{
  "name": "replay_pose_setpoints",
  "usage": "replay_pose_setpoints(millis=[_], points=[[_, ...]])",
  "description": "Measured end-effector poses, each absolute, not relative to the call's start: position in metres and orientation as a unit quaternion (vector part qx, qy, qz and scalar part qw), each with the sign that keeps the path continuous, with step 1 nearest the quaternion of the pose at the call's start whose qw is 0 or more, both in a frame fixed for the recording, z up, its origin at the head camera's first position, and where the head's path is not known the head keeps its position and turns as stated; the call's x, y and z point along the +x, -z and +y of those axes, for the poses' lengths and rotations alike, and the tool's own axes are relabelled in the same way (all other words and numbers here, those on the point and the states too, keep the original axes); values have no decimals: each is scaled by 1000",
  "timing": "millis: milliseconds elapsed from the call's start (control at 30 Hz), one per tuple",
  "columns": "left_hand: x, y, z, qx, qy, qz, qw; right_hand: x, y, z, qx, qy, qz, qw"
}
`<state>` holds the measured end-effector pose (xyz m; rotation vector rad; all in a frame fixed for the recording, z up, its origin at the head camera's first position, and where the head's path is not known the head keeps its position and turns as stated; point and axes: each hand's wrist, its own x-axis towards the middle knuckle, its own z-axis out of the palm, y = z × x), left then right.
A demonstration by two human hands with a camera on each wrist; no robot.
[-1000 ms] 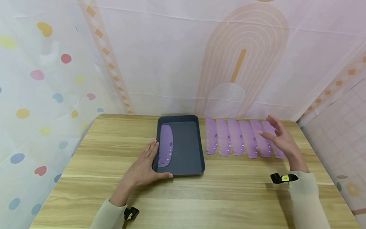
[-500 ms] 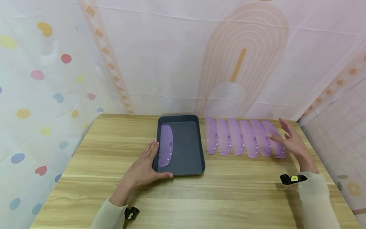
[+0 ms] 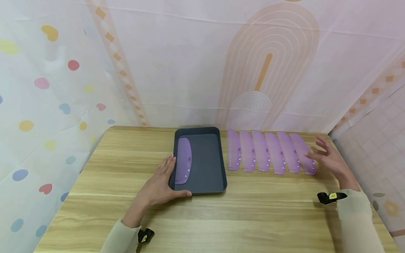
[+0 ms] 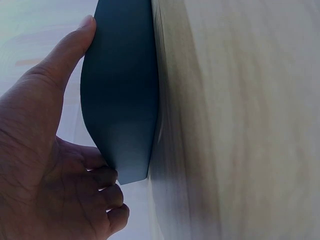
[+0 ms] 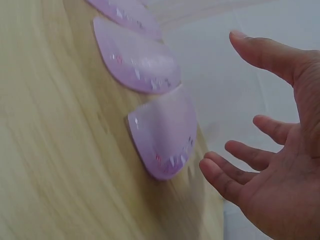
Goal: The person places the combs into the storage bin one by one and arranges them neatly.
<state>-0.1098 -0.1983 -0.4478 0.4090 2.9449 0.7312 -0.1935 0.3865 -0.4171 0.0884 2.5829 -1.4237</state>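
Observation:
In the head view my left hand (image 3: 159,182) rests against the near-left corner of a dark grey tray (image 3: 205,188). Its straight fingers lie along the left side, and the thumb touches the front rim. The left wrist view shows the hand beside the tray's dark outer wall (image 4: 122,95). Inside the tray, one purple comb (image 3: 184,161) lies along the left wall. Right of the tray, several purple combs lie side by side in a row. My right hand (image 3: 332,161) hovers by the rightmost comb (image 3: 302,153), fingers spread and holding nothing; the right wrist view shows this comb's end (image 5: 165,135) beyond the fingertips.
A wooden table (image 3: 253,218) carries the tray and combs. Behind it hangs a patterned cloth (image 3: 177,70), close to the tray's far edge and the far ends of the combs. More cloth covers both sides.
My right hand has moved right and slightly toward the near edge, from over the last two combs to beside the rightmost one. The left hand, tray and combs have stayed put.

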Motion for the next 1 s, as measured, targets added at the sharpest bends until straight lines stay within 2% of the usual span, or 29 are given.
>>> replay_pose_setpoints(millis=[267,633,1000], points=[[-110,447,-198,133,-239,961,43,-198,422,396,34,460,880,109],[-110,448,-198,130,-244,960,43,-211,431,393,26,387,917,87],[-109,447,-198,131,-242,960,43,-214,431,391,47,347,932,91]])
